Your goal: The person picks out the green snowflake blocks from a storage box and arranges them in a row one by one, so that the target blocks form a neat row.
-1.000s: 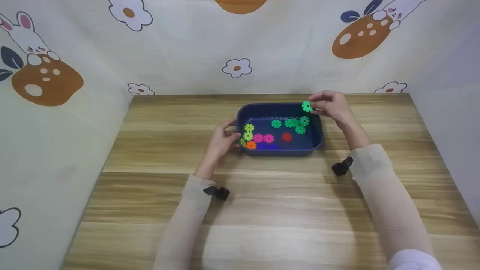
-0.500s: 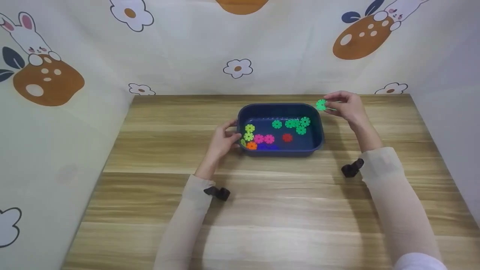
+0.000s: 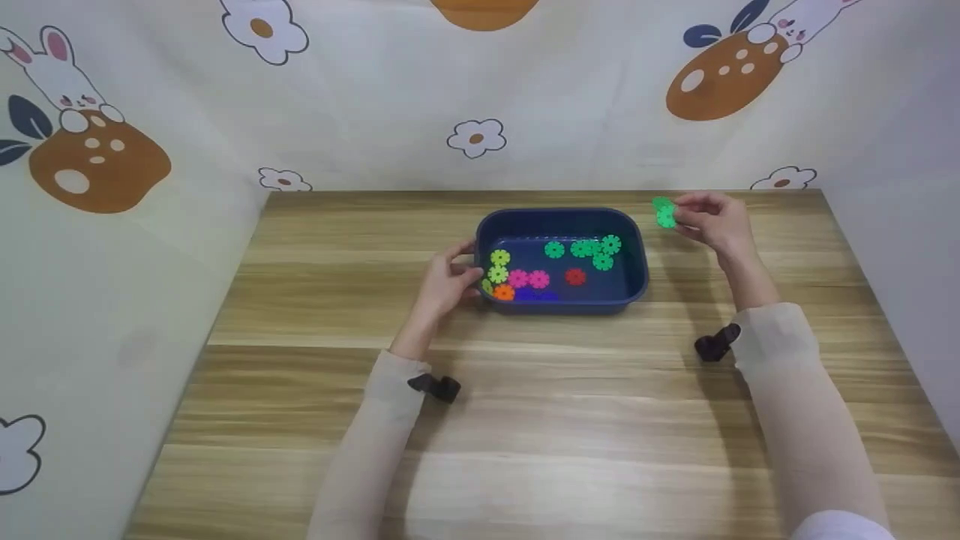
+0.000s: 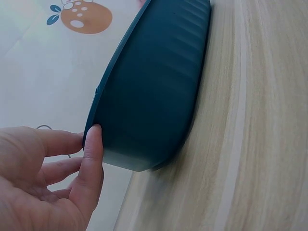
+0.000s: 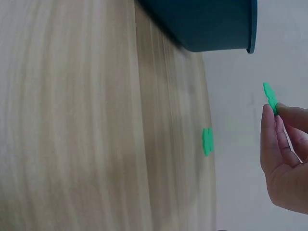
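A dark blue plastic tub (image 3: 561, 214) sits on the table, its left end held at the rim between the thumb and fingers of my left hand (image 3: 442, 283). The left wrist view shows that thumb against the outer wall (image 4: 144, 96). Right of the tub, my right hand (image 3: 716, 221) pinches a green flower-shaped disc (image 3: 667, 218) by its edge, above the table. Another green disc (image 5: 208, 141) lies on the wood beneath it, partly covered in the head view. Inside the tub are several green discs (image 3: 603, 262), a red disc (image 3: 575, 277) and pink discs (image 3: 538, 279).
Yellow-green discs (image 3: 499, 274), an orange disc (image 3: 504, 292) and purple-blue pieces (image 3: 536, 295) also lie in the tub. A patterned cloth wall (image 3: 375, 112) rises behind the wooden table (image 3: 525, 420). Each sleeve bears a small black camera.
My right hand has moved right with the green disc, from over the tub's right end to beyond its edge. The left hand has stayed at the rim.
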Action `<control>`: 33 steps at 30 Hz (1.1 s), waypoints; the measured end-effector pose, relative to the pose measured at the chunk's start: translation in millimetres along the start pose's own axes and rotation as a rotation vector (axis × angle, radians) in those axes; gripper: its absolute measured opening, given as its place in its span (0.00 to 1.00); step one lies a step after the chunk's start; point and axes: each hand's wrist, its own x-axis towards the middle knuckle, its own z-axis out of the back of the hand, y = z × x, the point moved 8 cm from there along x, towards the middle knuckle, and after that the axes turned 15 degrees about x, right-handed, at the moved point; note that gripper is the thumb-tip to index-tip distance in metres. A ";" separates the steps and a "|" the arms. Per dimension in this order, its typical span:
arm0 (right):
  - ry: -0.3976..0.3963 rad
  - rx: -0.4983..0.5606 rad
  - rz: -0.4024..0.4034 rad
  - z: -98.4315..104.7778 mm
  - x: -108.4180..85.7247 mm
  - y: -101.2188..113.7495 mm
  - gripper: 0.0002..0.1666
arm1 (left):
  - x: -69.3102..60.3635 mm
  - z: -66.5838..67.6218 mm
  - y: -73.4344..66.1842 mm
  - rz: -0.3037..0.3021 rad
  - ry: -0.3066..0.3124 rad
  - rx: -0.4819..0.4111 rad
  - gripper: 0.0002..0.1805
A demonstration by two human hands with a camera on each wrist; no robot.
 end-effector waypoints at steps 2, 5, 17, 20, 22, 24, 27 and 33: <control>-0.011 0.013 -0.010 2.5 -0.9 -1.0 0.10 | 0.0 0.2 -0.2 0.001 0.000 0.003 0.31; -0.021 0.033 -0.030 7.0 -1.2 -4.1 0.11 | 0.4 -0.1 0.3 0.005 0.001 0.007 0.30; -0.111 -0.149 -0.098 34.3 8.3 -21.3 0.11 | 0.4 0.5 1.9 0.019 -0.002 0.011 0.31; -0.109 -0.146 -0.103 35.6 8.5 -22.9 0.11 | 0.0 0.7 1.2 0.023 -0.004 0.016 0.31; -0.100 -0.137 -0.108 34.4 7.8 -23.4 0.12 | 0.4 0.7 1.3 0.022 -0.006 0.020 0.30; -0.095 -0.110 -0.117 33.3 6.9 -24.7 0.13 | 0.3 0.3 0.8 0.021 -0.003 0.018 0.30; -0.096 -0.055 -0.141 32.9 6.1 -28.4 0.13 | 0.5 -0.7 0.7 0.023 0.006 -0.001 0.30; -0.100 -0.098 -0.149 38.2 10.9 -38.1 0.12 | -0.4 -0.9 0.5 0.029 0.007 -0.020 0.31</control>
